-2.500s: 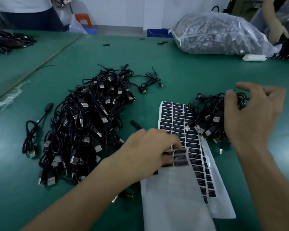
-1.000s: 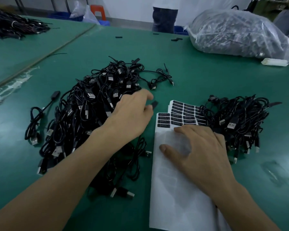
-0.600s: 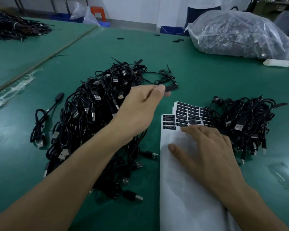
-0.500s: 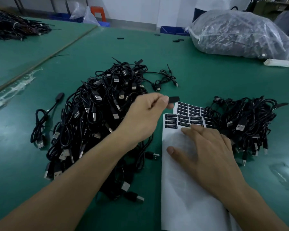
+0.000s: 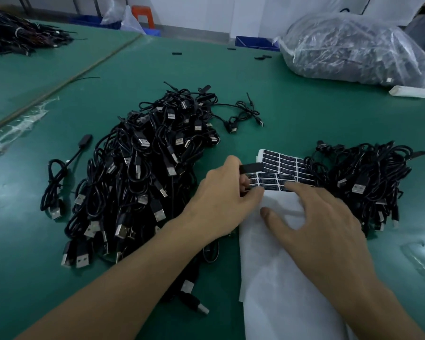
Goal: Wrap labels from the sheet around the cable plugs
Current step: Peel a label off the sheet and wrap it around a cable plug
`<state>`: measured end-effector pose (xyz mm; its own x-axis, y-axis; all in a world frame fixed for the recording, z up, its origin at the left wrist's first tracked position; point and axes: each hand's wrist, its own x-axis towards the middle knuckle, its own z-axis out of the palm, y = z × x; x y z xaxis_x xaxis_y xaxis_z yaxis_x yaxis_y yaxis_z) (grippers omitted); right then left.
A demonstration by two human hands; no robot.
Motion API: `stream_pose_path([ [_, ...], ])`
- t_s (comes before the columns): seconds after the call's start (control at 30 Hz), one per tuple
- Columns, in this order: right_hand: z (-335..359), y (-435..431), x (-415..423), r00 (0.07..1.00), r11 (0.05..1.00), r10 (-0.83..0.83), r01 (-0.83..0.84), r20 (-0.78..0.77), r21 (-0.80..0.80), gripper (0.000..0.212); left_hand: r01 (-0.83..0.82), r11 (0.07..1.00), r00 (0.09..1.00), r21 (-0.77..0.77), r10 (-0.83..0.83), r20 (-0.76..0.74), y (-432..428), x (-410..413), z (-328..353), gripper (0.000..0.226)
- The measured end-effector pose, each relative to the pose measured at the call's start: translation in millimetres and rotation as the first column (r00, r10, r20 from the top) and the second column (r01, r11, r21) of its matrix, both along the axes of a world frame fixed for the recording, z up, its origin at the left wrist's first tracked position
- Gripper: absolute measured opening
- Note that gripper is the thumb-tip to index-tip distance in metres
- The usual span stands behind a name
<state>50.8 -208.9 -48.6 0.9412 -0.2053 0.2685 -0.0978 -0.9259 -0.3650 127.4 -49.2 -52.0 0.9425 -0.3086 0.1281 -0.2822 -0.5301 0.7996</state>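
Starting at the lower middle of the frame, the label sheet [image 5: 280, 298] is seen lying on the green counter [image 5: 329, 114], its near part stripped to bare white backing, so curling or sliding can be expected if pressure is lost. It is pressed flat by the right hand [image 5: 319, 222], whose spread fingers grasp nothing. Just left of it, a black plug [image 5: 253, 167] is pinched in the left hand [image 5: 221, 200] over the remaining labels [image 5: 282, 171] at the frame's centre. A label could be torn, folded on itself or laid crooked if peeled hastily. Beyond, the held plug's cable could be snagged by the large cable pile [image 5: 145, 173] at centre left, and labels could be hidden by the smaller pile [image 5: 368, 182] at right, which overlaps the sheet's far edge.
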Motion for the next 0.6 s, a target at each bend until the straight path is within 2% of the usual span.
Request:
stream_pose_path([
  [0.1, -1.6, -0.3, 2.0, 0.998, 0.989, 0.059, -0.062, 0.024, 0.134, 0.059, 0.001, 1.000, 1.000, 0.015, -0.001, -0.011, 1.1, 0.0, 0.6, 0.040],
  [0.2, 0.3, -4.9, 6.3, 0.997, 0.933, 0.043, -0.064, 0.068, 0.354, 0.065, 0.012, 1.000, 1.000, -0.027, -0.012, -0.011, 1.8, 0.8, 1.1, 0.043],
  [0.3, 4.5, -9.8, 10.2, 0.997, 0.785, -0.031, -0.015, 0.064, 0.620, 0.080, 0.032, 0.996, 0.999, -0.079, -0.033, -0.013, 3.7, 1.5, 1.2, 0.046],
  [0.43, 7.2, -13.4, 8.6, 0.999, 0.651, -0.003, -0.027, 0.038, 0.758, 0.097, 0.072, 0.989, 0.997, -0.127, -0.075, -0.021, 5.3, 1.1, 1.0, 0.055],
  [0.5, 8.7, -12.7, 8.0, 1.000, 0.536, 0.018, -0.026, 0.020, 0.844, 0.104, 0.095, 0.984, 0.995, -0.153, -0.099, -0.021, 5.2, 0.8, 1.1, 0.054],
  [0.6, 14.5, -13.8, 10.1, 1.000, 0.380, -0.002, -0.002, 0.003, 0.925, 0.094, 0.120, 0.976, 0.991, -0.181, -0.128, -0.034, 5.1, 0.0, 1.7, 0.056],
])
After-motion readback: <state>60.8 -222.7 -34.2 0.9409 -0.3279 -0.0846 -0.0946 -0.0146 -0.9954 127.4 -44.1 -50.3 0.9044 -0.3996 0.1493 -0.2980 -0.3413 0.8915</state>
